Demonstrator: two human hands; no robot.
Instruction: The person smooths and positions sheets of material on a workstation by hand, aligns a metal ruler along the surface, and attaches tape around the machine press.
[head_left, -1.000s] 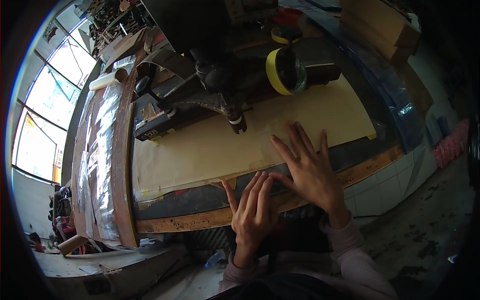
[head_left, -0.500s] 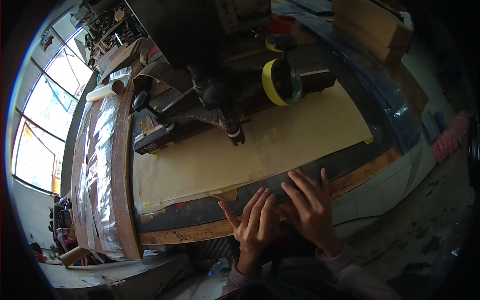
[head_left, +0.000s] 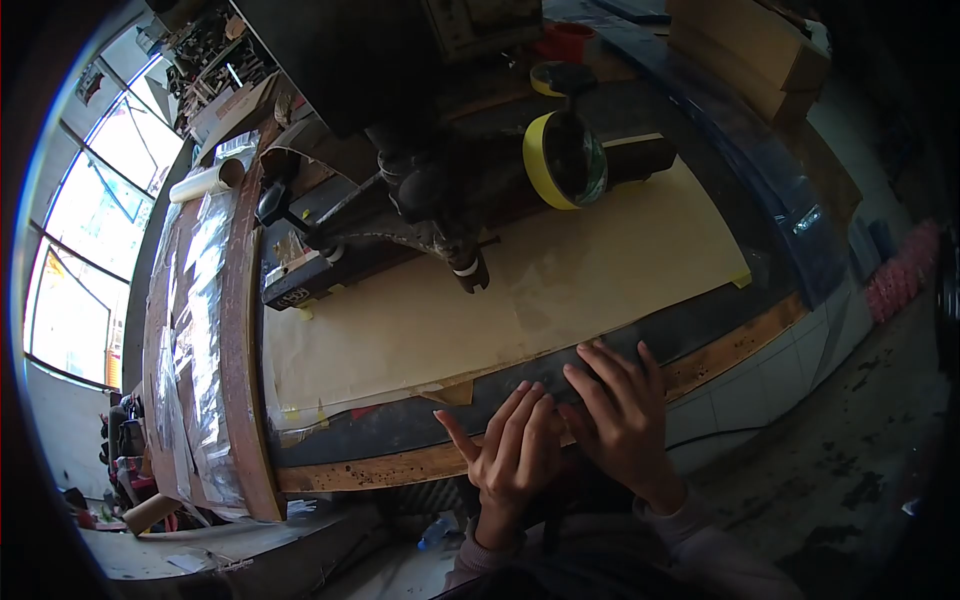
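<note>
Both hands are at the front edge of the dark work table (head_left: 420,425), side by side with nothing in them. My left hand (head_left: 512,448) has its fingers stretched out and its little finger apart from the rest. My right hand (head_left: 622,418) has its fingers spread, their tips near the edge of a large tan paper sheet (head_left: 590,270). Whether the fingertips touch the table I cannot tell. Above the sheet stands a dark machine head (head_left: 425,185), its notched tip (head_left: 472,280) pointing down. A dark bar (head_left: 300,287) lies along the sheet's back edge.
A roll of yellow tape (head_left: 545,165) hangs beside the machine. A side board (head_left: 245,380) with plastic film and a cardboard tube (head_left: 205,182) is at left. Blue plastic sheeting (head_left: 800,235) and a cardboard box (head_left: 740,50) lie at right. Wooden trim (head_left: 380,467) borders the table's front.
Almost nothing differs. The view has shifted very slightly, and both hands keep their place and pose at the table's front edge.
</note>
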